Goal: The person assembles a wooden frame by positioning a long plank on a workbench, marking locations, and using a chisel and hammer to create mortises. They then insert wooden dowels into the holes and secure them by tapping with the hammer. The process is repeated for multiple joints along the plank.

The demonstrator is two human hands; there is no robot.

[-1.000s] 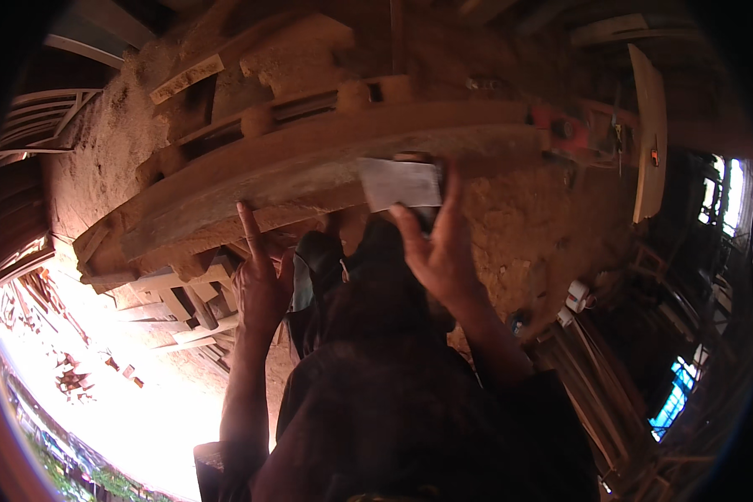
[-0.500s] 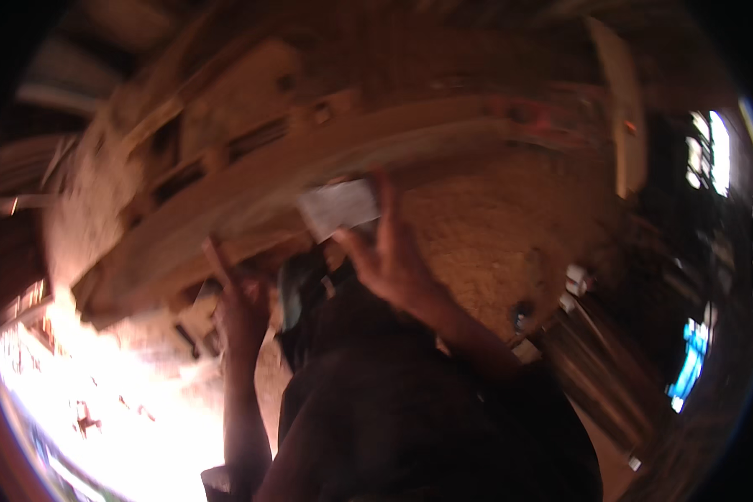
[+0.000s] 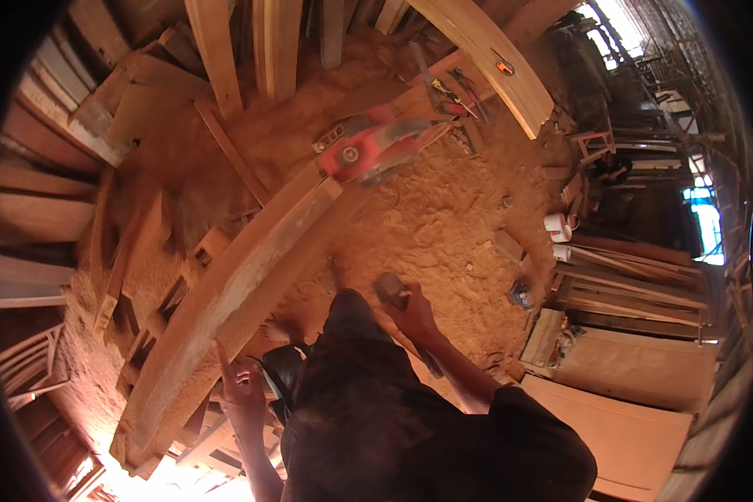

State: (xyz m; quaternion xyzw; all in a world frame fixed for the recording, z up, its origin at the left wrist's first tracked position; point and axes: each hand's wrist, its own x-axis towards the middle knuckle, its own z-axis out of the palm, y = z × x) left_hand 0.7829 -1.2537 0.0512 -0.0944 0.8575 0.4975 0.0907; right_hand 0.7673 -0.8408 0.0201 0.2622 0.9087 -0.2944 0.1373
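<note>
A long, slightly curved timber beam (image 3: 234, 284) runs slantwise from lower left up toward the middle. My left hand (image 3: 244, 397) is beside its near edge, index finger stretched out toward the wood and the other fingers partly bent; nothing shows in it. My right hand (image 3: 414, 316), further right above the sawdust, is closed round a small dark block (image 3: 389, 289). What the block's underside is like cannot be seen. At the beam's far end sits a red power tool (image 3: 364, 155) with a round hub.
Sawdust (image 3: 452, 217) covers the floor. A pale plank (image 3: 494, 63) with an orange-black tool on it stands at upper right. Hand tools (image 3: 460, 96) lie below it. White buckets (image 3: 558, 226), stacked boards (image 3: 636, 293) and panels (image 3: 627, 427) are on the right. Upright boards (image 3: 276, 50) line the back.
My right hand has drawn back from over the beam, and the block has turned so its pale face no longer shows. The view has swung; my left hand stays near the beam's edge.
</note>
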